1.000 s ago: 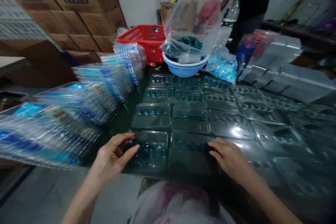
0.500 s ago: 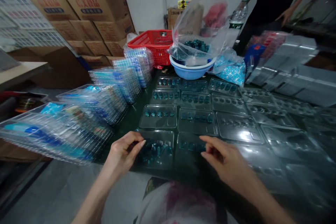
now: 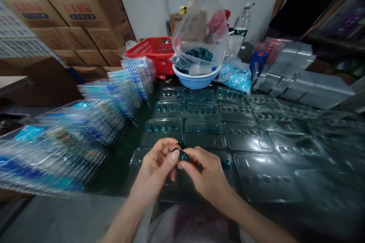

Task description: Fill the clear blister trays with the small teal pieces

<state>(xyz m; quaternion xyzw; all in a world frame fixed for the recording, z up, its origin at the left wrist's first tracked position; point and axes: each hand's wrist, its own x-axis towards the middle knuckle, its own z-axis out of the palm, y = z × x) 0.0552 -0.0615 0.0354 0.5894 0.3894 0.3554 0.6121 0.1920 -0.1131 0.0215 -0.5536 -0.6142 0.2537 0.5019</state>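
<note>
My left hand (image 3: 156, 165) and my right hand (image 3: 209, 172) meet over the near trays. Between their fingertips is a dark teal, glassy piece (image 3: 184, 156), pinched from both sides. Below them, the near left tray (image 3: 136, 161) is largely covered by my hands. Another teal piece (image 3: 226, 164) shows beside my right hand in the near middle tray. Just beyond, two clear plastic trays (image 3: 162, 138) (image 3: 204, 141) each carry a row of similar teal pieces in their hollows.
More clear trays (image 3: 266, 193) spread right. Stacks of filled clear packs (image 3: 82, 136) line the left. At the back stand a red basket (image 3: 164, 62), a blue basin (image 3: 196, 81) with bagged teal pieces, a bag of blue packets (image 3: 238, 78) and a bottle (image 3: 242, 21). A person (image 3: 316, 0) stands at the back right.
My hands were apart over two near trays; they have come together, with a teal piece now between their fingertips. The camera view has shifted slightly.
</note>
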